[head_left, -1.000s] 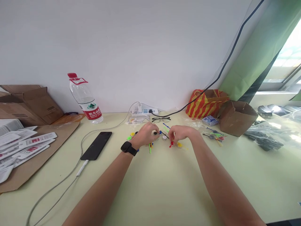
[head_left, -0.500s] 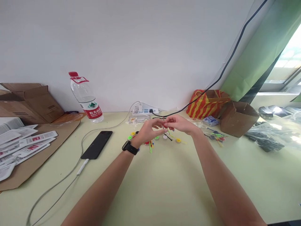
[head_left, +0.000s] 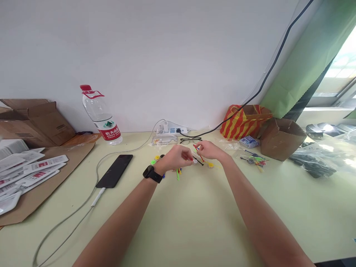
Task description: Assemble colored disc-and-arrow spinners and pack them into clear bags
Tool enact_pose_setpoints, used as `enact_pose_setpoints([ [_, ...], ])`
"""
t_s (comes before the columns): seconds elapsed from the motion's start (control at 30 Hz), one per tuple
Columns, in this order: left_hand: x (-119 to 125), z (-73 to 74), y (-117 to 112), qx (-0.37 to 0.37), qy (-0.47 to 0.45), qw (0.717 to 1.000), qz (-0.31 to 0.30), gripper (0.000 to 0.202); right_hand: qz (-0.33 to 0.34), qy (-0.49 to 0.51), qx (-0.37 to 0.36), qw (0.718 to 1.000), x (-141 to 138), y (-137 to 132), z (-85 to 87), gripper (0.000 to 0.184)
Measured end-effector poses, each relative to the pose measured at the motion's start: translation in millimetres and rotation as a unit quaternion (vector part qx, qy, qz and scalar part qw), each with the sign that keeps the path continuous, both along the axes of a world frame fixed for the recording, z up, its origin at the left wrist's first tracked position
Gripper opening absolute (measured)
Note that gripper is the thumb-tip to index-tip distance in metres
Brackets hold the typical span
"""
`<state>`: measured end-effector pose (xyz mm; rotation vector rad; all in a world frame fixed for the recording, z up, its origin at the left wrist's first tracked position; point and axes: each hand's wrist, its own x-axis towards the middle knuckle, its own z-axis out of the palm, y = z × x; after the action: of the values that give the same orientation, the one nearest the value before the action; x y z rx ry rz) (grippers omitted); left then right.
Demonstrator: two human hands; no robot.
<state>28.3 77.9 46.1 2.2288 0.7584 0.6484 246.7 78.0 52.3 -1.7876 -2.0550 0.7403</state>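
My left hand (head_left: 175, 157), with a black watch on its wrist, hovers just above the table with its fingers curled, pinching a small red piece (head_left: 191, 158). My right hand (head_left: 209, 150) is close beside it, fingers pinched on a thin red stick (head_left: 198, 150). Below and between them lie small coloured caps and sticks (head_left: 178, 171), among them a yellow cap (head_left: 211, 165) and a black stick (head_left: 199, 161).
A black phone (head_left: 114, 171) on a white cable lies to the left, with a water bottle (head_left: 101, 118) behind it. Cardboard and white packets (head_left: 30, 168) fill the left edge. Glasses (head_left: 190, 140), a power strip (head_left: 171, 131), a striped bag (head_left: 241, 121) and a cardboard box (head_left: 280, 139) stand behind.
Both hands lifted from the pieces on the table, came together higher up, then sank a little. The right hand's red stick left the table.
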Motion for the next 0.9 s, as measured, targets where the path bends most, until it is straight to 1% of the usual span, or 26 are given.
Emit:
enact_pose_setpoints([
  [0.03, 1, -1.0, -1, 0.001, 0.023, 1.0, -0.013, 0.01, -0.013, -0.021, -0.001, 1.0, 4, 2, -1.5, 0.028],
  [0.1, 2, -2.4, -4, 0.016, 0.069, 0.997, -0.031, 0.009, -0.029, -0.054, -0.016, 0.998, 14, 3, -2.3, 0.025],
  [0.13, 2, -2.7, -4, 0.025, 0.094, 0.995, -0.034, 0.012, -0.033, -0.072, -0.032, 0.996, 19, 2, -1.8, 0.024],
  [0.2, 1, -2.7, -4, 0.034, 0.141, 0.989, -0.035, 0.019, -0.029, -0.102, -0.095, 0.99, 28, -1, 0.2, 0.029],
  [0.23, -1, -2.4, -3, 0.037, 0.16, 0.986, -0.033, 0.019, -0.024, -0.113, -0.133, 0.984, 32, -3, 1.5, 0.033],
  [0.3, -5, -1.1, 0, 0.05, 0.179, 0.982, -0.026, 0.011, -0.016, -0.12, -0.195, 0.973, 37, -8, 4.4, 0.035],
  [0.33, -7, 0.1, 1, 0.063, 0.179, 0.982, -0.02, 0.007, -0.012, -0.116, -0.212, 0.97, 38, -10, 6.3, 0.034],
  [0.37, -9, 1.6, 2, 0.076, 0.173, 0.982, -0.013, 0.008, -0.009, -0.107, -0.217, 0.97, 38, -11, 8.6, 0.032],
  [0.47, -12, 9.3, 3, 0.099, 0.126, 0.987, 0.007, 0.024, 0.01, -0.066, -0.204, 0.977, 35, -15, 18.9, 0.024],
  [0.5, -11, 12.5, 1, 0.094, 0.099, 0.991, 0.013, 0.029, 0.02, -0.03, -0.187, 0.982, 32, -16, 23.0, 0.02],
  [0.57, -8, 19.0, -2, 0.077, 0.031, 0.996, 0.022, 0.035, 0.053, 0.09, -0.138, 0.985, 25, -18, 30.6, 0.013],
  [0.63, -3, 23.9, -6, 0.06, -0.037, 0.997, 0.023, 0.036, 0.094, 0.221, -0.095, 0.966, 16, -19, 35.1, 0.01],
  [0.7, 2, 26.2, -9, 0.045, -0.092, 0.995, 0.018, 0.034, 0.12, 0.298, -0.075, 0.944, 7, -19, 35.6, 0.011],
  [0.77, 5, 25.7, -11, 0.037, -0.126, 0.991, 0.014, 0.026, 0.121, 0.328, -0.065, 0.935, -2, -18, 32.9, 0.012],
  [0.8, 6, 24.7, -11, 0.036, -0.133, 0.99, 0.011, 0.022, 0.115, 0.33, -0.063, 0.935, -5, -17, 31.1, 0.012],
  [0.9, 7, 19.5, -11, 0.034, -0.122, 0.992, 0.0, 0.01, 0.082, 0.293, -0.053, 0.951, -11, -14, 25.7, 0.008],
])
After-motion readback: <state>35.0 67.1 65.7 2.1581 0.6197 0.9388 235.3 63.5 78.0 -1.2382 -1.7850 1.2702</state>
